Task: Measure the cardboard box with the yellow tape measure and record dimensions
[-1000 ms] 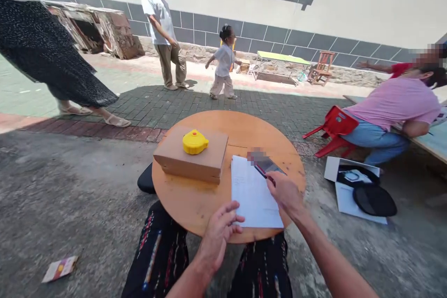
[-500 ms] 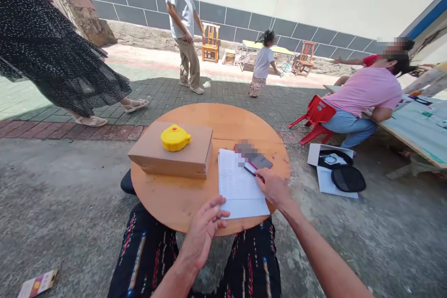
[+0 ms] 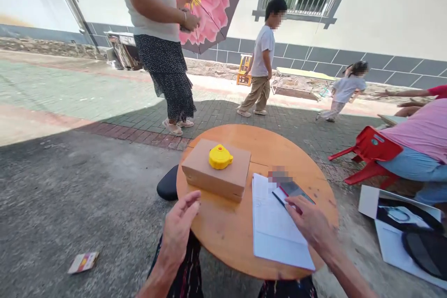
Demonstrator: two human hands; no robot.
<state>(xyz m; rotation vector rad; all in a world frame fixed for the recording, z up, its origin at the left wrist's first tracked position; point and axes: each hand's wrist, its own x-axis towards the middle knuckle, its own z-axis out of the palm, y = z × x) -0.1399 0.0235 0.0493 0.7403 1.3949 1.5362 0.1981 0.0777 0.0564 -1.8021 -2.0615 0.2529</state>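
My right hand (image 3: 310, 223) rests over white paper sheets (image 3: 275, 237), thumb and fingers pinched at the near end of a thin dark pen (image 3: 278, 199). A dark phone-like slab (image 3: 296, 189), partly blurred out, lies against the sheets' upper right side. Beside the round table's left edge hovers my left hand (image 3: 179, 228), fingers loosely bent and apart from the thumb, holding nothing. Nearest to it is a brown cardboard box (image 3: 213, 181). On the box sits a rounded yellow case with a red button (image 3: 220, 157), resembling a tape measure.
The round wooden table (image 3: 223, 242) stands before my knees. A red plastic chair (image 3: 373, 153) with a seated person is at right, near an open white box (image 3: 387, 242) with black items. Beyond, a person holds a flower-patterned umbrella (image 3: 213, 4); two others walk. A small carton (image 3: 84, 262) lies on the ground.
My view has swung left. My left hand has moved left, off the paper's edge to beside the box. My right hand stays at the pen. The people beyond have walked on.
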